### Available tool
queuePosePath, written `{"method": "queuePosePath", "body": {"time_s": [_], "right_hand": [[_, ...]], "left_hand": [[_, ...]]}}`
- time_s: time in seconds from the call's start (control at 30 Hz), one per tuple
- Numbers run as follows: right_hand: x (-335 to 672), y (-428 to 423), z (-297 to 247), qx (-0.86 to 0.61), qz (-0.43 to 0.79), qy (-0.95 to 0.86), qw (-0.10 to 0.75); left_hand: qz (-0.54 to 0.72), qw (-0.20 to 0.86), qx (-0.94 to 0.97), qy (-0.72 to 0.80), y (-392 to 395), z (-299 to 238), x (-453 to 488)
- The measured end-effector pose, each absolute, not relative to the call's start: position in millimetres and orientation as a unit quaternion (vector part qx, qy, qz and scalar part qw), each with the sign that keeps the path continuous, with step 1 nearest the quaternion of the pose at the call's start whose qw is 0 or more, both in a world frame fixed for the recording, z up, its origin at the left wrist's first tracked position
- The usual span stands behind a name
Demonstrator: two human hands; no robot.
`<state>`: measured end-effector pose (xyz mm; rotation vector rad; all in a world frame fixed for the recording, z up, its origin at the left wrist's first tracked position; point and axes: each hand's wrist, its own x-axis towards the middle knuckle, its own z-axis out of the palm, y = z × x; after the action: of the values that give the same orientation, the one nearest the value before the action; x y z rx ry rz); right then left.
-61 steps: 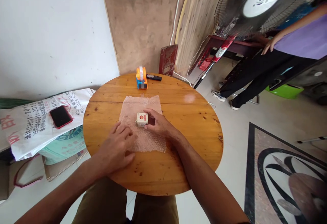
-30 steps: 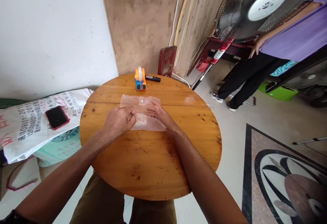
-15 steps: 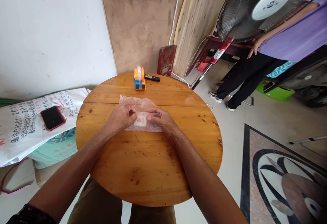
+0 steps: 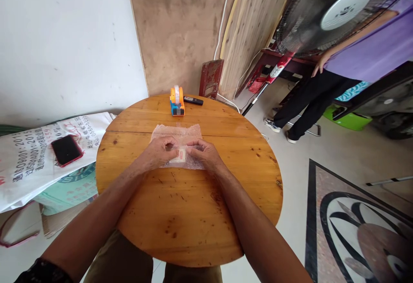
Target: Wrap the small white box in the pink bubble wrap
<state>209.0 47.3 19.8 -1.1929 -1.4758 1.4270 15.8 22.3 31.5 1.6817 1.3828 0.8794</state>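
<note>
A sheet of clear bubble wrap point(image 4: 190, 133) lies on the round wooden table point(image 4: 180, 214), and a small whitish packet with red print point(image 4: 181, 156) rests at its near part, under or within the film. From the left, my left hand point(image 4: 161, 150) curls, thumb and forefinger pinched together on the wrap at the packet's left edge. My right hand point(image 4: 206, 154) holds the wrap at the packet's right side, its thumb and fingers closed near the packet. Both sets of fingertips partly cover the film.
An orange and blue tape dispenser point(image 4: 177, 101) and a black remote-like object point(image 4: 193, 100) stand at the table's far side. A phone point(image 4: 66, 150) lies on white sacks point(image 4: 32, 158) at left. At right are a standing fan point(image 4: 346, 7) and a person point(image 4: 325, 85).
My left hand has moved slightly right, its fingertips now closer to the packet and my right hand. The far part of the wrap shows wider. The packet looks more upright and slightly right.
</note>
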Motion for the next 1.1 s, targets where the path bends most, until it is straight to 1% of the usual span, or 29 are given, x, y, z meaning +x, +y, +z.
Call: {"method": "queuePosePath", "body": {"time_s": [0.17, 0.33, 0.43, 0.57, 0.63, 0.67, 0.8, 1.0, 1.1], "right_hand": [[211.8, 52.2, 11.1, -0.487, 0.439, -0.655, 0.377], [216.2, 52.3, 9.1, -0.5, 0.323, -0.727, 0.341], [217.7, 50.6, 11.9, -0.497, 0.234, -0.76, 0.347], [216.2, 43.4, 19.5, -0.395, 0.11, -0.817, 0.405], [213.9, 38.1, 23.3, -0.339, 0.063, -0.848, 0.403], [212.5, 35.5, 24.7, -0.321, 0.046, -0.863, 0.388], [208.7, 28.8, 26.1, -0.311, 0.028, -0.896, 0.315], [209.0, 27.7, 27.0, -0.32, 0.033, -0.906, 0.276], [208.1, 25.3, 31.2, -0.324, 0.029, -0.912, 0.248]], "left_hand": [[0.342, 0.422, 0.647, 0.536, 23.3, 35.1, 15.2], [0.347, 0.415, 0.662, 0.519, 26.5, 30.9, 12.7], [0.345, 0.412, 0.667, 0.516, 28.8, 25.2, 10.1], [0.339, 0.43, 0.664, 0.509, 31.1, 21.8, 8.8], [0.34, 0.431, 0.672, 0.497, 32.4, 22.3, 9.1], [0.34, 0.428, 0.677, 0.493, 33.1, 22.9, 9.3], [0.328, 0.415, 0.695, 0.487, 34.5, 25.1, 9.5], [0.291, 0.365, 0.707, 0.531, 29.4, 30.7, -5.9], [0.277, 0.367, 0.705, 0.539, 25.9, 37.5, -22.1]]}}
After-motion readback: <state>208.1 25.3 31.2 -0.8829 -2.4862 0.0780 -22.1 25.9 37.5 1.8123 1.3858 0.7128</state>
